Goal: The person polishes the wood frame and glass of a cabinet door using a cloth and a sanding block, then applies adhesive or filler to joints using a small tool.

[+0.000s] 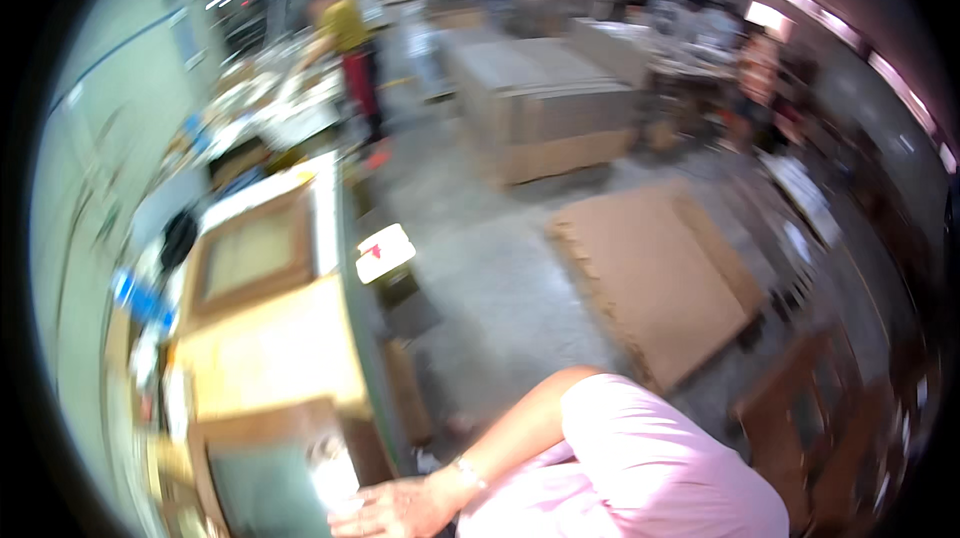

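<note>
My right hand reaches in from the lower right, below a pink sleeve, with a bracelet at the wrist. Its fingers curl at a bright, whitish thing that is too blurred and glaring to name. They are over the right side of a brown wooden frame with a greyish-green panel inside. That frame lies on the near end of a long workbench, beside a pale yellow bare board. My left hand is out of view.
A second brown framed panel lies farther along the bench, near a blue bottle. A small stool stands beside it. On the floor are a brown sheet stack and a large board pile. Other people work farther off.
</note>
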`<action>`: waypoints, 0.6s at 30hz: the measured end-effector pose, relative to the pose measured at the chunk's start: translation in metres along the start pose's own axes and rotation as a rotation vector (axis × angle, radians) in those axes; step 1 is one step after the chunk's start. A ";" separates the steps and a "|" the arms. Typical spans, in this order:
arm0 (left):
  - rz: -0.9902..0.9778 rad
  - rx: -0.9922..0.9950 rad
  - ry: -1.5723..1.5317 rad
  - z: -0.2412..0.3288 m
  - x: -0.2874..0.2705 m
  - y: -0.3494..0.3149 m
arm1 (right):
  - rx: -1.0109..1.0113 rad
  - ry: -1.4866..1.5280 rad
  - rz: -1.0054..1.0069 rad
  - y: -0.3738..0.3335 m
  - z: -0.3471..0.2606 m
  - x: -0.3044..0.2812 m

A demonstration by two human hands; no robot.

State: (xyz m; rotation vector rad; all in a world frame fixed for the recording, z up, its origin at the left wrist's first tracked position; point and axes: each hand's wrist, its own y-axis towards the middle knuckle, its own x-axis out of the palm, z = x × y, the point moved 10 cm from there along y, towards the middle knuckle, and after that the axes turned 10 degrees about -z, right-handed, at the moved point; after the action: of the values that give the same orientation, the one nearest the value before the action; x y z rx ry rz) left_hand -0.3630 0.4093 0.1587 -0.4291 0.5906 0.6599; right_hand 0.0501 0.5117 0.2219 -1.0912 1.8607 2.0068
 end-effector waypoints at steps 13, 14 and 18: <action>0.212 0.316 0.344 0.048 -0.016 -0.196 | -0.083 0.032 -0.331 0.036 -0.005 0.045; 0.335 0.211 0.248 0.021 -0.041 -0.223 | -0.096 0.061 -0.342 0.039 -0.006 0.041; 0.694 0.013 0.076 -0.040 -0.111 -0.327 | -0.168 0.112 -0.318 0.063 -0.006 0.013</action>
State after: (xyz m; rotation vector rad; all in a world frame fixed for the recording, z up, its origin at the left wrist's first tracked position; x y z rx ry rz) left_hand -0.2276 0.1049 0.2589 -0.2293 0.8235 1.3037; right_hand 0.0057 0.4904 0.2636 -1.4684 1.4693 1.9751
